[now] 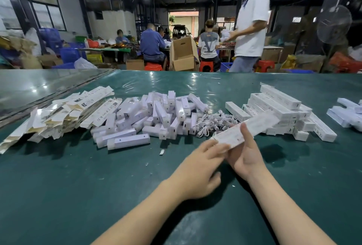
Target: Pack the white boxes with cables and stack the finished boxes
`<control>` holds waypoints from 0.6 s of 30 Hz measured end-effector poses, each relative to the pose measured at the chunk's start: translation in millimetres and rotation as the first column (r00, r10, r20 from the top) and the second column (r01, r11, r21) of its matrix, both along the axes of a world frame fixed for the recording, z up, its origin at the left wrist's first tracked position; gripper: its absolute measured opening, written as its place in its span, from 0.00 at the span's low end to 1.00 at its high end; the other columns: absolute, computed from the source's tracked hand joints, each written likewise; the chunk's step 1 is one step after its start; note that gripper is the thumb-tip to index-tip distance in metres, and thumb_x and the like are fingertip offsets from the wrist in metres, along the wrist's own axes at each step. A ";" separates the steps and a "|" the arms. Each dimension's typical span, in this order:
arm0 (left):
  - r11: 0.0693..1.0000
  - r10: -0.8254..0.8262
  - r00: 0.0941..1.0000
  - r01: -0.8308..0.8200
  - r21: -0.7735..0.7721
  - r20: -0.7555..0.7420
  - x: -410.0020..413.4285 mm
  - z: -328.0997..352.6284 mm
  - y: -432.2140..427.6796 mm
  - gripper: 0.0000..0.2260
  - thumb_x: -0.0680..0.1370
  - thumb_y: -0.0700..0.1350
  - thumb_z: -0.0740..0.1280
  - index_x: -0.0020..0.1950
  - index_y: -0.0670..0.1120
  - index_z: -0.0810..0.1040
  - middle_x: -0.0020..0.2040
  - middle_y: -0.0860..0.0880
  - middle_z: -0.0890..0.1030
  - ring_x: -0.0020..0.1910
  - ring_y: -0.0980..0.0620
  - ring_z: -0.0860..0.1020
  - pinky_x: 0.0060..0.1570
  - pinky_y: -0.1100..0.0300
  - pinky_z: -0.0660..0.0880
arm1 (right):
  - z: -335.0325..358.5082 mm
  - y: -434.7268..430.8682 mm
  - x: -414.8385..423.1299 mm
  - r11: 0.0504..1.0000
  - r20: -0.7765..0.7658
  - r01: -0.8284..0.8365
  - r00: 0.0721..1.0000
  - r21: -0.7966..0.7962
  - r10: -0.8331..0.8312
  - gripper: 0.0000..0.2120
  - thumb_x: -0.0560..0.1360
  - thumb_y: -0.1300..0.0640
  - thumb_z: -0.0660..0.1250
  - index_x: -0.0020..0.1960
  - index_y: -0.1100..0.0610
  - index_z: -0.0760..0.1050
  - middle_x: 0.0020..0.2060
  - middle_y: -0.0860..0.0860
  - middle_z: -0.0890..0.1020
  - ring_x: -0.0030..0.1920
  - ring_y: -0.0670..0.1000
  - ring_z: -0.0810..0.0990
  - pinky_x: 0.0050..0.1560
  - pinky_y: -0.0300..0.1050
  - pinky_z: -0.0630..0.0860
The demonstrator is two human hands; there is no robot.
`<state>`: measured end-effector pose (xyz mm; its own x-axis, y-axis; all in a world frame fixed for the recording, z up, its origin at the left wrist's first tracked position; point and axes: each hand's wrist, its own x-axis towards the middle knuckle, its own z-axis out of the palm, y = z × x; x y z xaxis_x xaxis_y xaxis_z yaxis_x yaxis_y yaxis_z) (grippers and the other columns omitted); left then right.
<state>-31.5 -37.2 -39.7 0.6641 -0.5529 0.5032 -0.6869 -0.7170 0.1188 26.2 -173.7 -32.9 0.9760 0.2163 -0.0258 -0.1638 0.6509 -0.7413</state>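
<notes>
Left hand and right hand grip a white box near the stack; likely closing, then stacking.

Both forearms reach forward; left hand and right hand meet, fingers pinching one white box.
</notes>
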 end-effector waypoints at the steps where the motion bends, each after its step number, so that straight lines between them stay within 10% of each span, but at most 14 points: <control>1: 0.999 -0.042 0.999 0.042 0.022 -0.022 -0.9 -2.8 -1.7 0.21 0.70 0.36 0.63 0.63 0.34 0.73 0.67 0.40 0.71 0.67 0.39 0.65 0.70 0.57 0.57 | 0.4 -4.5 1.2 0.998 -0.047 0.044 0.998 0.052 -0.042 0.15 0.61 0.47 0.68 0.44 0.54 0.75 0.35 0.52 0.79 0.36 0.52 0.78 0.43 0.46 0.73; 7: 0.961 -0.031 0.994 0.001 -0.278 -0.105 -3.4 -9.4 4.8 0.06 0.69 0.39 0.69 0.45 0.41 0.80 0.57 0.46 0.76 0.56 0.48 0.74 0.57 0.66 0.66 | 0.1 -3.7 1.6 0.970 -0.141 0.242 0.961 0.009 -0.239 0.04 0.72 0.63 0.68 0.40 0.58 0.73 0.24 0.50 0.79 0.26 0.49 0.80 0.31 0.44 0.79; 13: 0.881 -0.007 0.950 -0.141 -0.452 -0.311 2.1 -6.8 10.1 0.21 0.65 0.52 0.71 0.53 0.60 0.66 0.55 0.66 0.69 0.54 0.62 0.71 0.55 0.67 0.70 | -0.6 12.0 -6.1 0.972 -0.140 0.232 0.964 0.034 -0.225 0.07 0.73 0.61 0.66 0.37 0.57 0.71 0.28 0.50 0.74 0.30 0.51 0.74 0.41 0.50 0.74; 18: 0.817 -0.073 0.919 -0.168 -0.552 -0.388 -3.0 -6.9 3.1 0.18 0.64 0.49 0.72 0.48 0.61 0.68 0.45 0.63 0.77 0.41 0.64 0.76 0.43 0.71 0.72 | -2.1 28.7 -16.5 0.992 -0.184 0.114 0.978 0.053 -0.102 0.11 0.66 0.55 0.69 0.31 0.56 0.68 0.26 0.49 0.70 0.28 0.52 0.71 0.44 0.53 0.71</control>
<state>-34.6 -34.1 -46.6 0.8830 -0.2125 0.4186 -0.4680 -0.4672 0.7501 9.7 -145.0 -35.1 0.9741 0.1164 -0.1936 -0.2174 0.7167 -0.6627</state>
